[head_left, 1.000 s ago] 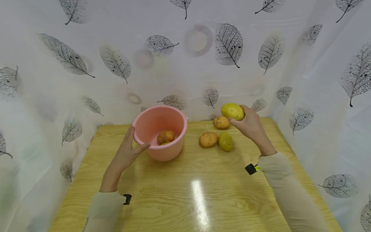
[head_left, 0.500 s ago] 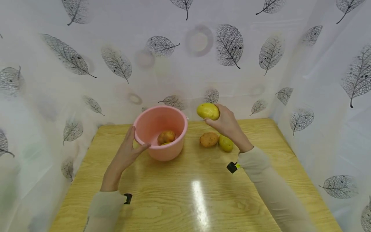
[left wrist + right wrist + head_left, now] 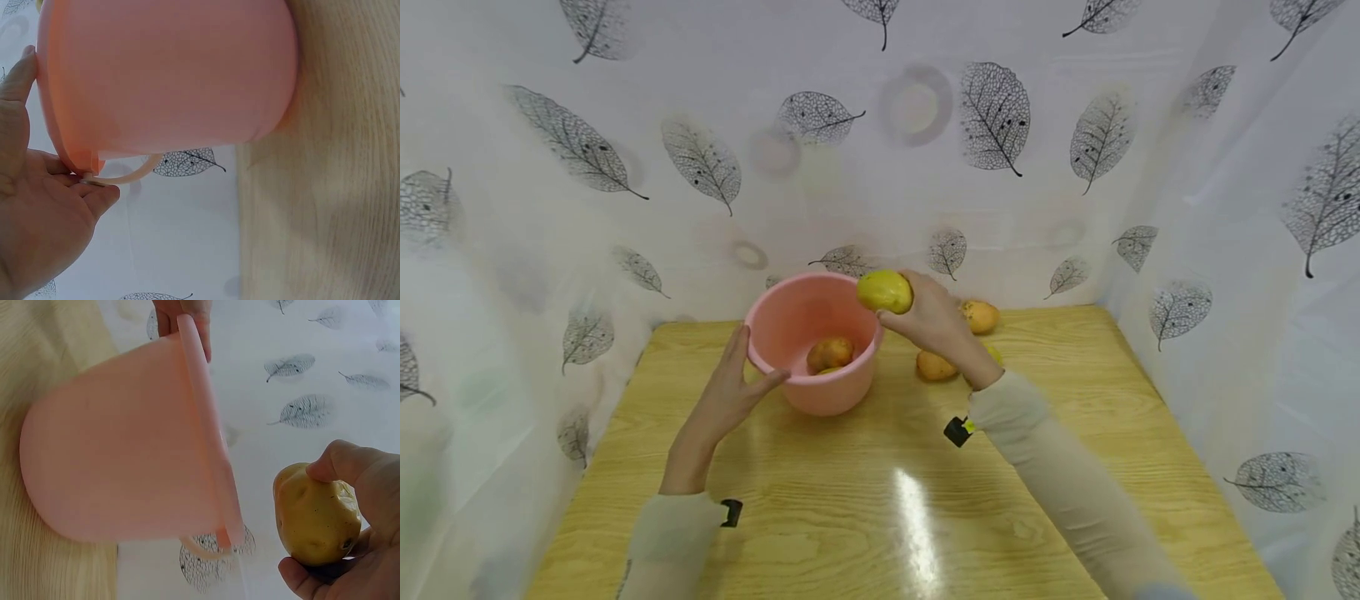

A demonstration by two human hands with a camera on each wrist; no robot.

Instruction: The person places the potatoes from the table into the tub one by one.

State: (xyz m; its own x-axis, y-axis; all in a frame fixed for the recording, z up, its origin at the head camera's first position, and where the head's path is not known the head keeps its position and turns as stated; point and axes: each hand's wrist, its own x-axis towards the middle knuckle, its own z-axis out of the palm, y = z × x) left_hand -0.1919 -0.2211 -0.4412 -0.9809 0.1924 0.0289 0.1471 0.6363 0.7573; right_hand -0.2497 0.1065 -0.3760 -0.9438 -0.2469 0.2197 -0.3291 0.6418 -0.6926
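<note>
A pink bucket stands on the wooden table, its mouth tilted into the head view. My left hand holds its near left rim; in the left wrist view the fingertips lie by the handle joint and the thumb touches the rim. Just over the bucket's right rim, my right hand grips a yellow potato between thumb and fingers. Inside the bucket lies a brown potato with a yellow one partly hidden under it.
Right of the bucket, a brown potato and a yellow-green one are partly covered by the right wrist. Another potato lies farther back. A leaf-printed white curtain hangs around the wooden table.
My right hand has carried the yellow potato leftward from above the loose potatoes to the bucket's right rim. The left hand and the bucket have stayed in place.
</note>
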